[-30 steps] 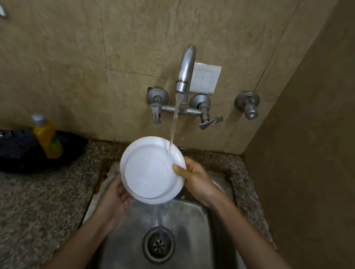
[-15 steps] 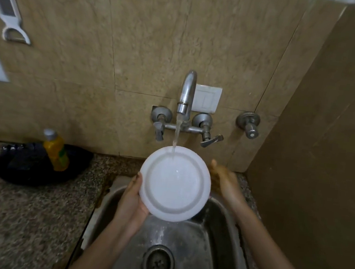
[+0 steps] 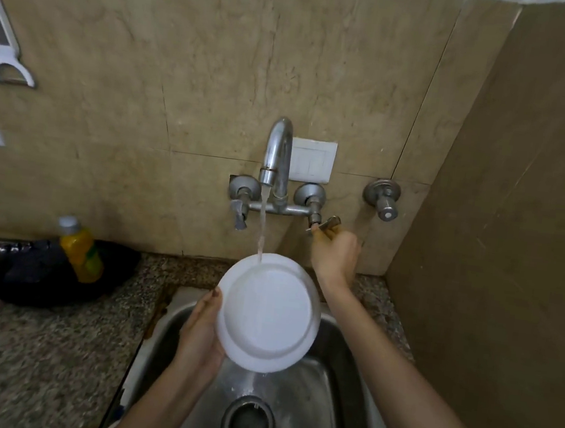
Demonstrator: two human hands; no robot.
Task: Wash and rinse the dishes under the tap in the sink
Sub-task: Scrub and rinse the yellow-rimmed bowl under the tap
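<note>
Left hand [image 3: 202, 331] clamps plate [image 3: 268, 312] rim, thumb in front, fingers behind, tilting face into water stream [image 3: 261, 232] over sink [image 3: 336, 378] for rinsing. Right hand [image 3: 334, 255] fingers curled on tap lever [image 3: 326, 223], likely adjusting flow.

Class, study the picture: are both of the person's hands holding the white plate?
No, only the left hand holds the white plate; the right hand is up on the tap lever.

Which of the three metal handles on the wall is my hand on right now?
The right lever handle of the tap: your right hand grips it. The left lever and the round knob farther right are untouched.
</note>
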